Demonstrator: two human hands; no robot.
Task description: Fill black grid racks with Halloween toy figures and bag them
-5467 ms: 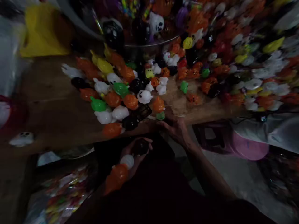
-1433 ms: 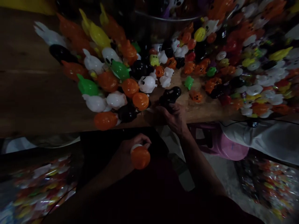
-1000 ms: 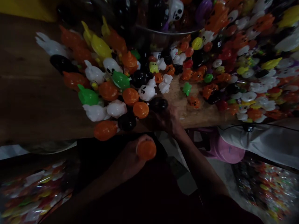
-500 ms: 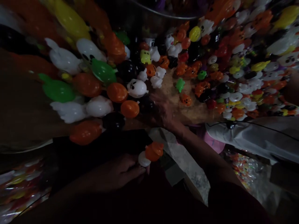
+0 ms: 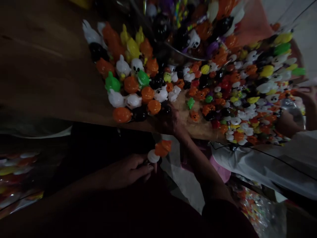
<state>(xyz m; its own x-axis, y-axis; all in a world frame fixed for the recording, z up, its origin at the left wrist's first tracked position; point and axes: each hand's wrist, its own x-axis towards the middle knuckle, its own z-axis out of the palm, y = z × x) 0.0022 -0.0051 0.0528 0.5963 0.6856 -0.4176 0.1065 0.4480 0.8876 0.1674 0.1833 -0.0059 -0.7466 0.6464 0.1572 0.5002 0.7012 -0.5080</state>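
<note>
Below the table edge, my left hand [image 5: 138, 168] is closed in a pinch on small plastic toys. A round white toy [image 5: 153, 156] sits at its fingertips, with an orange toy [image 5: 163, 148] against it on the far side. My right hand [image 5: 174, 120] rests at the table's front edge, beside a shiny black toy [image 5: 166, 109]. Its fingers are dark and partly hidden, so I cannot tell whether they grip anything. Left of it lie an orange toy [image 5: 154, 107] and a white ghost-faced toy [image 5: 160, 94]. To its right are a green toy [image 5: 190, 103] and an orange pumpkin-faced toy [image 5: 194, 115].
A large heap of mixed toys [image 5: 237, 102] covers the right of the wooden table [image 5: 44, 66]. A metal-rimmed basin [image 5: 183, 54] of toys stands behind. Another person's hand [image 5: 307, 96] shows at the far right. Bagged toys [image 5: 250, 201] lie below at right.
The view has shifted, so the toys on the left appear smaller and farther right, and another person's hand shows more fully. My left hand keeps hold of the white and orange toys.
</note>
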